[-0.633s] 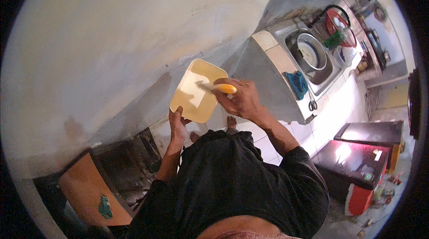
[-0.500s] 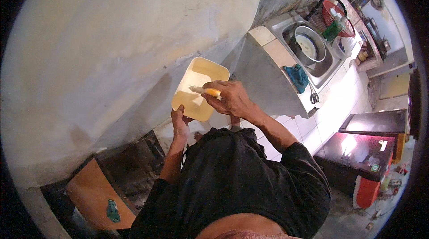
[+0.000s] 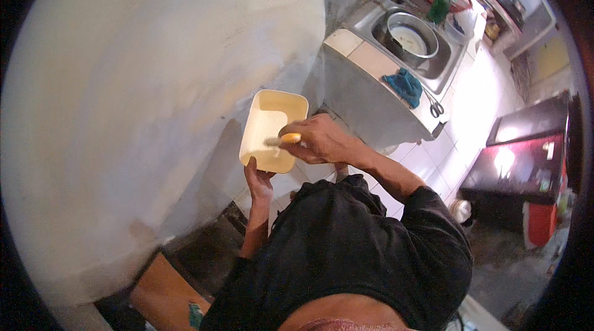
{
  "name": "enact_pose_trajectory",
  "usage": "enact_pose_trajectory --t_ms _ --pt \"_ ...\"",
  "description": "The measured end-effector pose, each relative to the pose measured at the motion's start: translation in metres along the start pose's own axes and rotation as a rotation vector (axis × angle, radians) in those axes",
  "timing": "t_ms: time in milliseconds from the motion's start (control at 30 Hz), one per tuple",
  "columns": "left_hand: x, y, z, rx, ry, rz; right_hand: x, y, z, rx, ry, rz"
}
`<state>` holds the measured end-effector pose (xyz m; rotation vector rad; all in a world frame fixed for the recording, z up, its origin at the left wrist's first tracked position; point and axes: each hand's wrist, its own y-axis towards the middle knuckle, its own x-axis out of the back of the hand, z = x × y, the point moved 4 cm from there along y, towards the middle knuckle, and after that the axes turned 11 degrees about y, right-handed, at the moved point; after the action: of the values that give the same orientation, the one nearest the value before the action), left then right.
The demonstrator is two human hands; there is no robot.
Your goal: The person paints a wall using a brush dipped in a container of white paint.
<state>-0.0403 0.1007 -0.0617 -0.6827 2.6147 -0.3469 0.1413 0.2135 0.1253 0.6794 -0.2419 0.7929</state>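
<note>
My left hand (image 3: 258, 182) grips a pale yellow plastic tub (image 3: 299, 105) by its near edge. The thumb lies over the rim, while the other fingers go out of sight underneath. In my right hand (image 3: 322, 139) is what looks like a paintbrush (image 3: 291, 138) with a yellow-orange handle. Its pale head is blurred and hangs over the inside of the tub, so I cannot tell whether it touches the bottom. What the tub holds is hard to make out.
A patchy pale wall (image 3: 154, 83) rises on the left. At the upper right, a sink (image 3: 445, 77) holds a metal pot (image 3: 427, 33); a teal cloth (image 3: 405, 86) and scissors (image 3: 435, 105) lie on its counter edge. An orange-brown board (image 3: 162, 291) leans at the lower left.
My view has shifted, so the sink and the wall corner sit further left. The brush has tilted and its head has blurred over the tub. Both hands keep their hold.
</note>
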Motion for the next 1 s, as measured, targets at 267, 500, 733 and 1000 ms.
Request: enact_pose_trajectory --t_ms 267,500,733,1000 --pt "-0.011 0.001 -0.015 0.01 -0.009 -0.004 -0.01 -0.011 -0.019 -0.119 0.114 -0.145" --pt "-0.011 0.002 -0.011 -0.032 0.015 -0.051 0.023 -0.009 -0.032 -0.288 -0.066 -0.435" --pt "-0.013 0.002 -0.007 -0.02 0.027 -0.014 0.027 -0.01 -0.016 -0.111 -0.03 -0.302" --pt "-0.007 0.002 -0.013 -0.015 0.004 -0.115 0.029 -0.035 -0.059 -0.49 0.536 -0.808"
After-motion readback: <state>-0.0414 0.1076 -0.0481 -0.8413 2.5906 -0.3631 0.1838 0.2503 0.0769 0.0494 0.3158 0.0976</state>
